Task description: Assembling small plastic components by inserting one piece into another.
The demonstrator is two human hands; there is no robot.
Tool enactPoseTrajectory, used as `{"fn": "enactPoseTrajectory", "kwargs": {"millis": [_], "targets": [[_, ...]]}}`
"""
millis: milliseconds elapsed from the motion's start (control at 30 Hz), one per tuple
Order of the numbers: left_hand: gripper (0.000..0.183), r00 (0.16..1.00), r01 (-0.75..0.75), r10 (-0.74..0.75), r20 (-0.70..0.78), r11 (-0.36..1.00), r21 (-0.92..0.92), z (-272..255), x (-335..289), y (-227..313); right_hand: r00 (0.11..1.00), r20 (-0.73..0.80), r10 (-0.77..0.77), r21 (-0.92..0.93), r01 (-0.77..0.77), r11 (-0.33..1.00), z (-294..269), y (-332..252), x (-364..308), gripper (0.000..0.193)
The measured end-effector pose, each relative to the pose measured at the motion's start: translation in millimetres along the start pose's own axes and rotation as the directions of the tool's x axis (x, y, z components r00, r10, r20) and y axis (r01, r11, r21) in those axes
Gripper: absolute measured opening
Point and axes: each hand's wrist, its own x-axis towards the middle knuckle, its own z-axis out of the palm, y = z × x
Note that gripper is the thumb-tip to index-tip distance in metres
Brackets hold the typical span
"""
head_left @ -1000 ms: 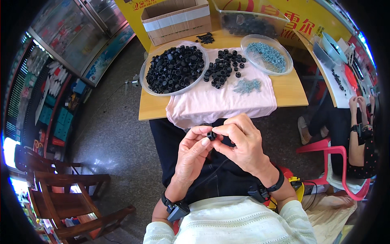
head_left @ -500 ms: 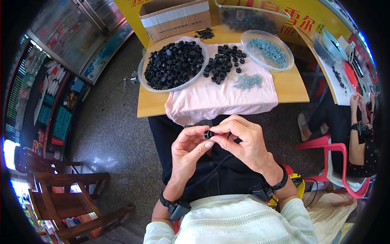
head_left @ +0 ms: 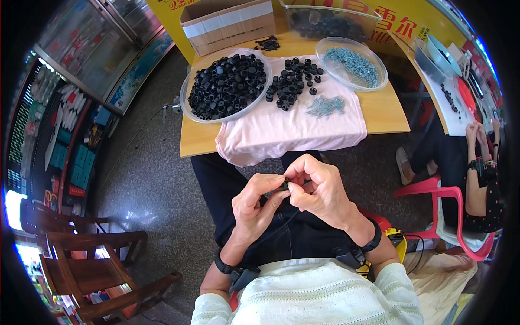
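In front of my lap, both hands meet with their fingertips on a small black plastic cap (head_left: 283, 186). My left hand (head_left: 253, 207) pinches it between thumb and fingers. My right hand (head_left: 320, 190) is closed on its other side, and the fingers hide most of the piece. Beyond them, a pink cloth (head_left: 287, 135) is draped over the table's near edge. On it lie loose black caps (head_left: 292, 81) and a small heap of thin silvery-blue metal pins or screws (head_left: 326, 106). A round clear tub (head_left: 186, 105) at the left is heaped with more black caps.
A round tub (head_left: 385, 76) holds more metal pieces; behind stand a cardboard box (head_left: 230, 27) and a clear bin (head_left: 330, 24). Small black bits (head_left: 267, 43) lie near the box. Wooden chairs (head_left: 92, 271) stand left. At right, another person (head_left: 476, 184) sits on a pink chair (head_left: 459, 208).
My hands have drawn closer together, with the fingers now covering more of the cap, which has turned and sunk slightly lower. The table has shifted slightly left in view.
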Motion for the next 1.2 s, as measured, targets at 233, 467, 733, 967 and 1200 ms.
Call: {"fn": "enactPoseTrajectory", "kwargs": {"millis": [233,467,733,967,1200], "targets": [[0.038,0.961,-0.268,0.276,0.022,0.907,0.324,12,9,-6,0.991,-0.048,0.122,0.146,-0.114,0.983,1,6,-2,0.015],[0.030,0.984,-0.154,0.173,-0.043,0.946,0.284,12,7,-7,0.981,-0.120,0.150,0.239,-0.118,0.964,5,15,-3,0.013],[0.029,0.994,0.069,-0.082,-0.076,0.985,-0.160,3,8,-6,1.000,-0.013,0.020,0.009,-0.020,1.000,-10,2,-2,0.017],[0.022,0.946,0.298,-0.324,-0.019,0.890,-0.346,6,11,7,0.999,0.020,0.046,0.178,-0.049,0.983,-10,9,0,0.014],[0.020,0.926,0.355,-0.376,0.019,0.855,-0.379,-6,9,0,0.985,0.022,-0.169,-0.054,0.170,0.984,-2,14,2,0.015]]}}
